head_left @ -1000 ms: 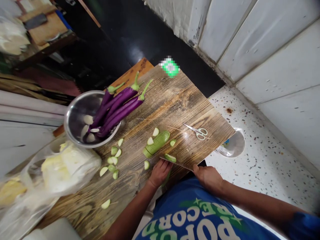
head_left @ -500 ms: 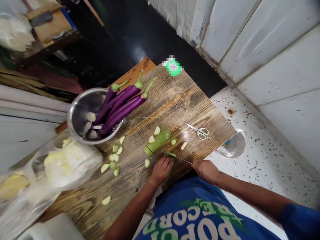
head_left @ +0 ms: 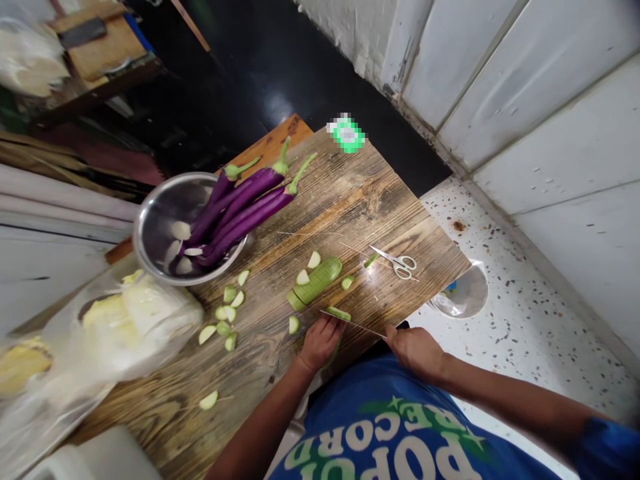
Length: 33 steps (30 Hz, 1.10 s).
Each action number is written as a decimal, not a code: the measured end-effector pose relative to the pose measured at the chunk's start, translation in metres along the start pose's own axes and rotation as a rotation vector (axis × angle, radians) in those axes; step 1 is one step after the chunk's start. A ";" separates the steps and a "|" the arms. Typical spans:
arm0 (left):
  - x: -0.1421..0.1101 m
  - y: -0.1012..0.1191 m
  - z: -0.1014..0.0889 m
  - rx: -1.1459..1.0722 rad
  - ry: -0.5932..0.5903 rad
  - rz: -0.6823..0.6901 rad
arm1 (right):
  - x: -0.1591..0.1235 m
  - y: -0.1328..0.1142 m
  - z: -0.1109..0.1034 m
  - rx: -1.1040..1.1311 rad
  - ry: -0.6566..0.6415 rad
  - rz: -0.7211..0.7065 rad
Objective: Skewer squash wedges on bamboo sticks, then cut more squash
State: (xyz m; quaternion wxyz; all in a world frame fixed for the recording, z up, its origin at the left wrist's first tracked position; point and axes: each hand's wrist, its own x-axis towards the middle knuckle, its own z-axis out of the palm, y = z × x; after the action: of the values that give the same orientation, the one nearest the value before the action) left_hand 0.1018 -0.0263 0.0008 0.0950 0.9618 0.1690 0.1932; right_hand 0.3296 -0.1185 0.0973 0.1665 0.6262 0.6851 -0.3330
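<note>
My left hand (head_left: 321, 342) is closed on a green zucchini piece (head_left: 333, 353), which is mostly hidden under the fingers and palm. In my right hand (head_left: 416, 350) is a knife (head_left: 367, 329), its thin blade lying across the zucchini just past my left fingertips. A cut zucchini slice (head_left: 339, 313) lies against the far side of the blade. Beyond it is a zucchini half (head_left: 319, 283), scored into slices that still sit together. Loose zucchini pieces (head_left: 226, 313) are scattered to the left, and a green strip (head_left: 371, 260) lies by the scissors (head_left: 399, 263).
A metal bowl (head_left: 145, 230) with purple eggplants (head_left: 250, 217) stands on the wooden table (head_left: 350, 200). Bagged cabbage (head_left: 145, 323) lies at the left, near a white container (head_left: 107, 457). Below the table's right edge is a clear plastic-lined bin (head_left: 465, 293).
The knife has shifted slightly left and down, and a slice now shows beyond the blade. The small strip near the scissors has moved up and turned green side up.
</note>
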 end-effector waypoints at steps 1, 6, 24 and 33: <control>0.001 0.000 -0.001 0.000 0.006 0.006 | 0.002 0.000 0.000 -0.005 -0.006 -0.001; 0.008 0.002 -0.004 0.025 0.021 -0.023 | 0.015 0.002 0.005 -0.023 -0.060 0.013; 0.002 0.019 0.005 0.139 0.130 -0.142 | 0.026 0.015 0.025 -0.217 0.357 -0.162; 0.000 0.016 0.011 0.057 0.245 -0.164 | -0.007 0.005 0.040 -0.344 0.486 -0.080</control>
State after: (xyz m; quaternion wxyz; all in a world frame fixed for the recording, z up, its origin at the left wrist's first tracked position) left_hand 0.1110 -0.0426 -0.0052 0.0618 0.9164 0.2626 0.2957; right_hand 0.3277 -0.1499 0.0718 0.0881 0.6225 0.7754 -0.0589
